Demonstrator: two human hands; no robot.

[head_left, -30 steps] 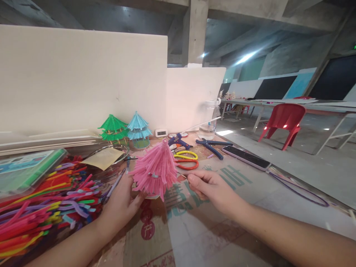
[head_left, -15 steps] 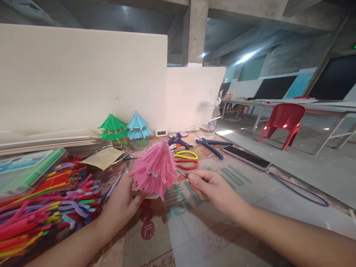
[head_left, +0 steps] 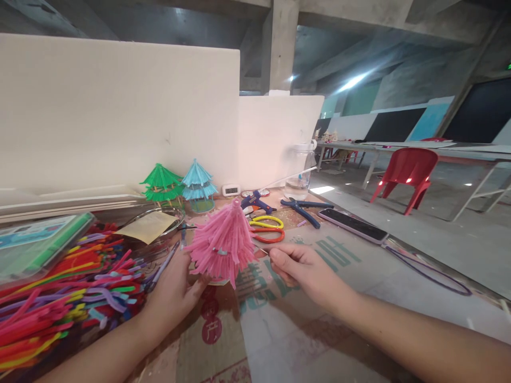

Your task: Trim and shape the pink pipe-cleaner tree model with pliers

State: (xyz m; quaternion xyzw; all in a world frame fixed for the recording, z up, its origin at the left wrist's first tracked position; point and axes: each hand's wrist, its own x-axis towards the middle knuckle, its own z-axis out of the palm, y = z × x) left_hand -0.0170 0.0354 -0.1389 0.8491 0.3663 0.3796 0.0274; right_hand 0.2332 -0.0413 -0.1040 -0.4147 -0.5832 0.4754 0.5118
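A pink pavilion model (head_left: 223, 244) with a tiered, fringed roof, seemingly of pipe cleaners, is held low on its left side by my left hand (head_left: 175, 284). Its roof hides most of those fingertips. My right hand (head_left: 297, 266) pinches a thin, dark, stick-like piece (head_left: 261, 250) that points at the roof's right edge; whether it touches the roof I cannot tell. Behind the model, scissors with yellow and red handles (head_left: 269, 234) lie on the table beside a blue glue gun (head_left: 257, 203). A green pavilion model (head_left: 162, 182) and a light blue one (head_left: 198, 186) stand farther back.
Many coloured pipe cleaners (head_left: 72, 298) and a clear plastic case (head_left: 40, 247) fill the left side. Blue pliers (head_left: 305, 207), a phone (head_left: 353, 226) with a strap, and a water bottle (head_left: 299, 170) lie or stand to the right. A white board (head_left: 120, 117) rises behind.
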